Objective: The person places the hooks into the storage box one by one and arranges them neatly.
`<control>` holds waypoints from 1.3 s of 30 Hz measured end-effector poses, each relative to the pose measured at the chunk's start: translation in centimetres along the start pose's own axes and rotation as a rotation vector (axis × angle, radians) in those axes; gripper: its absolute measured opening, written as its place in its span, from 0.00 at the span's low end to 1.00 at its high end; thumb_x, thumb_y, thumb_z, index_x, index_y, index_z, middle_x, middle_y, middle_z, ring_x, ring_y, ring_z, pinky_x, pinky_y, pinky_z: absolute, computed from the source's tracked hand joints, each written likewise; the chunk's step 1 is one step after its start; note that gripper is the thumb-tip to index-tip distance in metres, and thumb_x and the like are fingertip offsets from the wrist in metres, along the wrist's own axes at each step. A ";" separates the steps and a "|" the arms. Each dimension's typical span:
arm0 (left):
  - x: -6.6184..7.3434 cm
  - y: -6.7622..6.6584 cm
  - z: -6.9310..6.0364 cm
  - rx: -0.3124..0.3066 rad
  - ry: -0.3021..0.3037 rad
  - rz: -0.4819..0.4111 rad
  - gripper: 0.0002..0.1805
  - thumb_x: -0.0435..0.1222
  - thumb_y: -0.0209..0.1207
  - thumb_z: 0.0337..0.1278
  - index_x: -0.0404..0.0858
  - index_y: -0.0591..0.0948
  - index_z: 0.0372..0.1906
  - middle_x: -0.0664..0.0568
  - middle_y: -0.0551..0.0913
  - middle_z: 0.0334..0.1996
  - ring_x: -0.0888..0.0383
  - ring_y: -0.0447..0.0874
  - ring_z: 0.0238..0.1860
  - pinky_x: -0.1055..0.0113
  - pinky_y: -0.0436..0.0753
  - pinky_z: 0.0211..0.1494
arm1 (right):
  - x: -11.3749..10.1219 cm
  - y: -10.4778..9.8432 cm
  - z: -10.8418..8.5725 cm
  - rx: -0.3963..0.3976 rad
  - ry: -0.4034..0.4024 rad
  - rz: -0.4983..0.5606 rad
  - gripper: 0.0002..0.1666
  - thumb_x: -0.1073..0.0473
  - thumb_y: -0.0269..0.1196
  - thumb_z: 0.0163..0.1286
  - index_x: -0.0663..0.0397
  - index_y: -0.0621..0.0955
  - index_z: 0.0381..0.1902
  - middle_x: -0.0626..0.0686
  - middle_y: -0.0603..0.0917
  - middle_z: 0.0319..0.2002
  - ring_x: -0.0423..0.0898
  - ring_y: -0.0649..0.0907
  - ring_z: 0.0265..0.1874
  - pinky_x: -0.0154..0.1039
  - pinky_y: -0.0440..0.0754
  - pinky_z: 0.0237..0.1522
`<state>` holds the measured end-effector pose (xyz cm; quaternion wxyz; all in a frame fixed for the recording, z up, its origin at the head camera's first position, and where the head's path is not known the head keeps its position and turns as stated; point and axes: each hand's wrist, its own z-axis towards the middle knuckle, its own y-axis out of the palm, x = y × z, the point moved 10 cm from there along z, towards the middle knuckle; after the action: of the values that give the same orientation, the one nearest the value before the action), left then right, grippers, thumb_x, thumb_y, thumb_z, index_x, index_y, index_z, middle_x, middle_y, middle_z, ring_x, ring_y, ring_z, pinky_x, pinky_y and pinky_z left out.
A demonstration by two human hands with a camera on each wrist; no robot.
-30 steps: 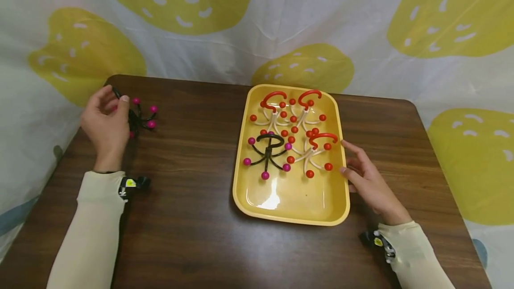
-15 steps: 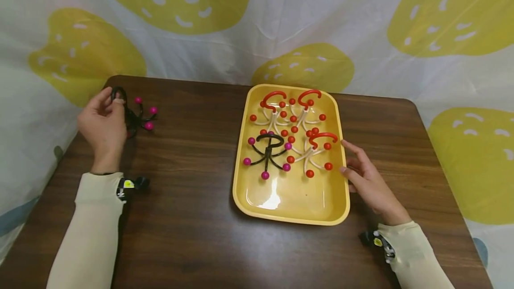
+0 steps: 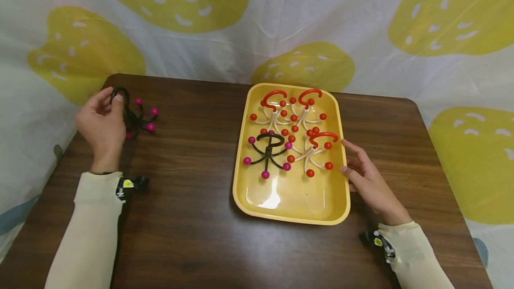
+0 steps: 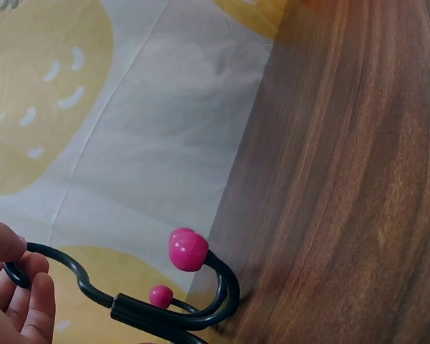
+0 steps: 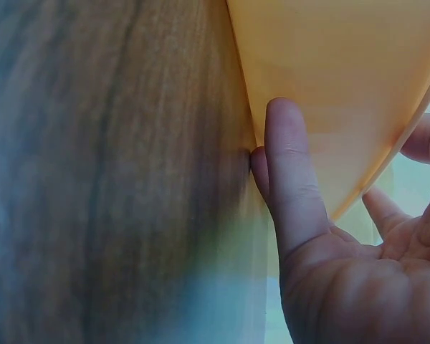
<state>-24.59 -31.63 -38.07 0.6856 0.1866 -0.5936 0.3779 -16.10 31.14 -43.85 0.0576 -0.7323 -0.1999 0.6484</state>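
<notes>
In the head view, my left hand (image 3: 102, 126) pinches the curved hook end of a black multi-arm hanger hook (image 3: 134, 120) at the far left of the table. Its splayed arms end in pink balls, and the left wrist view shows the curl between thumb and fingers, with the black stem (image 4: 143, 314) tilted. My right hand (image 3: 371, 186) rests against the right side of a yellow tray (image 3: 291, 219); several fingers (image 5: 290, 154) touch its outer wall in the right wrist view. In the tray are a black hanger hook (image 3: 268, 153) and three white ones with red hook ends, including the nearest (image 3: 309, 153).
The brown wooden table (image 3: 188, 182) lies under everything. A white curtain (image 3: 225, 57) with yellow fruit-like shapes hangs behind it and at the sides. The lower part of the tray shows its bare, shiny floor.
My left hand has shifted slightly left, and the held hook's curl has turned so more of it shows above the fingers. The right hand and tray look the same.
</notes>
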 end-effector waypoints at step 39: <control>7.6 0.8 -5.7 -0.159 0.204 -0.053 0.11 0.34 0.70 0.65 0.37 0.92 0.50 0.76 0.84 0.28 0.74 0.79 0.31 0.79 0.74 0.35 | 0.0 0.1 0.0 -0.006 0.031 0.002 0.41 0.61 0.55 0.83 0.36 0.53 0.86 0.74 0.71 0.65 0.38 0.88 0.47 0.45 0.92 0.40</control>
<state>-21.27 -24.85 -32.22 0.7650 0.1079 -0.5435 0.3282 -16.10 31.03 -43.90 0.0576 -0.7426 -0.2003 0.6365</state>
